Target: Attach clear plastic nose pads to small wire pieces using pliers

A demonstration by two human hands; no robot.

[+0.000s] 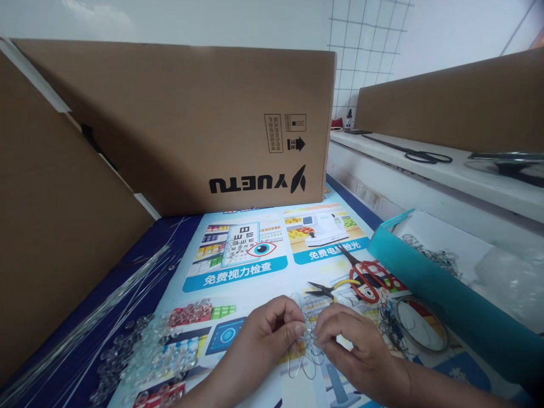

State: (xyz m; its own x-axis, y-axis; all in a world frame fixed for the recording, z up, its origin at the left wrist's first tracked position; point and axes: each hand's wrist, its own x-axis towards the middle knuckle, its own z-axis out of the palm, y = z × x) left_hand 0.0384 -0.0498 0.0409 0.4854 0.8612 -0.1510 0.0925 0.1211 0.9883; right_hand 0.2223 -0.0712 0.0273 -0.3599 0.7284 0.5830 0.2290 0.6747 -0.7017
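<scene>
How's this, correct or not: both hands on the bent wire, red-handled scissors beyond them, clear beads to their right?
Not quite: the clear beads are to the left, as the head view shows. Left hand and right hand are both on the bent wire, with the red-handled scissors beyond them.

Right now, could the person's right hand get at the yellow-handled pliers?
Probably yes. The pliers lie just beyond the right hand, and nothing seems to stand between them. That hand appears to be pinching the looped wire, though, so it would likely have to let go first.
</scene>
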